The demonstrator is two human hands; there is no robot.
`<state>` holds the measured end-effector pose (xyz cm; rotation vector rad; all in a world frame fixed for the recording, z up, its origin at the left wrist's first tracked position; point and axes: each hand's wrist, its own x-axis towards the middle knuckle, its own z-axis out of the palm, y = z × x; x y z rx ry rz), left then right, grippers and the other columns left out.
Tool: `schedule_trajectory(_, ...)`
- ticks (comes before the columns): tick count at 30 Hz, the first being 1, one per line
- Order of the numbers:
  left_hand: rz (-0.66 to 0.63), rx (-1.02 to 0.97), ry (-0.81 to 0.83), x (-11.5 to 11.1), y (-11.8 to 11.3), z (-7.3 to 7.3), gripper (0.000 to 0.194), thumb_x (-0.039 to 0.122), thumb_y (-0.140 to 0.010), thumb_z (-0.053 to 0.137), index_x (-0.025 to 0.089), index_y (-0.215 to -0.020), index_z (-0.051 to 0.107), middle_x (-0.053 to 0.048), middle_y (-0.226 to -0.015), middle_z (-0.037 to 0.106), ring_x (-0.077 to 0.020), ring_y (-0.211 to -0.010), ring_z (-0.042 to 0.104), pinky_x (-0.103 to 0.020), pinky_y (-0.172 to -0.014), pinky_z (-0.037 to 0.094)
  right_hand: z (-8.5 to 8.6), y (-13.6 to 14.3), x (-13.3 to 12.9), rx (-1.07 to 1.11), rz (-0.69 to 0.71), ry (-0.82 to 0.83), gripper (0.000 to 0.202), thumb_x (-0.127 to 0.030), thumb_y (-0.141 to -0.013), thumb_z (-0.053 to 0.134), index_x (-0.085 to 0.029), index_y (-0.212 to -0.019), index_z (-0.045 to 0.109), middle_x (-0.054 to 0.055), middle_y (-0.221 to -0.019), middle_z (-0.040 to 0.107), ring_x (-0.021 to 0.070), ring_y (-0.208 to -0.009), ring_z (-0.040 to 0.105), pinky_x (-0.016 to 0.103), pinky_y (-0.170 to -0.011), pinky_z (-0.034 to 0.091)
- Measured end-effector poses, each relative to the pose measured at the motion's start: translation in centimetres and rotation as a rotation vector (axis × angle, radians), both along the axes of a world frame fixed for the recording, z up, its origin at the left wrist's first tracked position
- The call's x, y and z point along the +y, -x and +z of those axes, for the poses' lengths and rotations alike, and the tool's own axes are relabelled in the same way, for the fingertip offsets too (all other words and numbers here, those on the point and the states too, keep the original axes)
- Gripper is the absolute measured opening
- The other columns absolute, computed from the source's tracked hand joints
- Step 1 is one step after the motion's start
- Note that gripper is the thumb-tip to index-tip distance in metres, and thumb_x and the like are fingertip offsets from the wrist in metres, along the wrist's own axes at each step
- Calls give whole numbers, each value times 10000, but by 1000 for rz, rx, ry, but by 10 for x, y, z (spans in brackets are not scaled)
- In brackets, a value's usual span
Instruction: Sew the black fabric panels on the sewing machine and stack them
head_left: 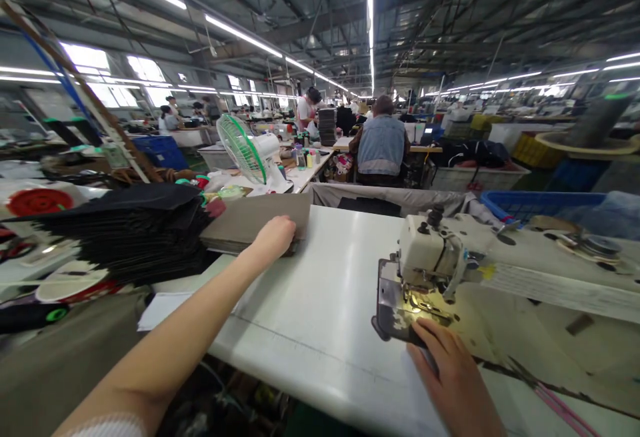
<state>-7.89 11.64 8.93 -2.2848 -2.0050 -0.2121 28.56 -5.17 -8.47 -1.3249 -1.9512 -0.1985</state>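
My left hand (278,233) reaches to the right end of a stack of grey-brown fabric pieces (250,217). Its fingers are curled at the edge of the top piece, and the fingertips are partly hidden. The sewing machine (430,250) stands on the right with its lamp lighting the needle plate. By the front of that plate lies my right hand (453,367), palm down and open, fingers stretched out with nothing in them. Left of the grey-brown pieces rises a tall stack of black fabric pieces (145,230).
Pink-handled scissors (555,400) lie right of my right hand. The white tabletop (330,297) spans the middle. A white and green fan (250,150) stands behind the stacks, a blue basket (540,204) behind the machine. A person in a denim vest (383,144) sits ahead.
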Motion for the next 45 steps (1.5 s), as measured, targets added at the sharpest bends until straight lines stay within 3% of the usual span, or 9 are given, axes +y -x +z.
schedule_trajectory(8, 49, -380, -35, 14, 8, 2, 113, 167, -601, 650, 194, -519, 577, -45, -602, 631, -216, -687, 635, -273, -667, 465, -1, 0, 0, 22, 9, -12, 310, -434, -1003, 485, -234, -1192, 627, 88, -1156, 694, 271, -1057, 666, 444, -909, 544)
schedule_trajectory(16, 157, -720, -342, 4, 36, 28, 129, 293, -734, 471, 195, -661, 513, 11, -654, 581, -144, -640, 553, -231, -609, 430, -1, 0, 2, 37, -6, -9, 306, -424, -997, 500, -225, -1178, 645, 88, -1148, 703, 271, -1055, 675, 443, -892, 561)
schedule_trajectory(20, -229, -710, -304, -23, -3, 27, 70, 229, -750, 530, 188, -693, 536, -53, -1017, 670, -181, -961, 609, -275, -895, 458, 18, 11, -6, 57, -24, -55, 269, -347, -1000, 515, -220, -1199, 643, 96, -1164, 701, 263, -1070, 675, 449, -916, 567)
schedule_trajectory(24, -759, -619, 70, -81, -67, -18, 118, 97, -795, 506, 194, -739, 541, -79, -1066, 661, -180, -983, 621, -289, -892, 479, 54, 31, -28, 88, 15, -146, 485, -207, -951, 583, -242, -1427, 497, 103, -1284, 667, 265, -1201, 630, 458, -1011, 533)
schedule_trajectory(28, -994, -521, 373, -145, -109, -68, 172, 44, -721, 587, 199, -722, 510, -62, -965, 647, -197, -937, 609, -282, -859, 500, 75, 35, -48, -55, 255, -16, 786, -382, -825, 747, -207, -1510, 404, 130, -1459, 551, 317, -1358, 507, 466, -1065, 502)
schedule_trajectory(31, -1072, -527, 502, -174, -114, -79, 201, 47, -707, 623, 203, -735, 500, -60, -1018, 643, -211, -985, 599, -289, -889, 498, 73, 21, -59, -130, 335, 297, 897, -453, -676, 820, -204, -1470, 482, 136, -1517, 481, 358, -1404, 441, 510, -1105, 453)
schedule_trajectory(38, -937, -773, 848, -175, -85, -44, 211, 14, -697, 546, 205, -784, 534, -30, -1076, 660, -171, -982, 624, -254, -855, 494, 92, -17, -83, 30, 304, 661, 458, -50, -734, 510, -283, -1051, 745, 18, -1107, 762, 230, -1038, 711, 388, -932, 559)
schedule_trajectory(41, -712, -957, 809, -151, -75, -38, 51, 183, -818, 570, 195, -779, 539, -29, -922, 673, -155, -822, 611, -261, -752, 488, 110, -14, -71, 271, 273, 823, 239, -147, -848, 537, -276, -862, 738, -23, -839, 753, 185, -788, 711, 284, -719, 567)
schedule_trajectory(45, -306, -1135, 576, -111, -81, -47, 305, 486, -820, 609, 195, -757, 545, 40, -625, 522, -121, -582, 486, -231, -571, 408, 99, 2, -30, 552, 47, 718, 207, -299, -853, 621, -220, -1011, 728, 7, -834, 735, 198, -733, 675, 301, -666, 552)
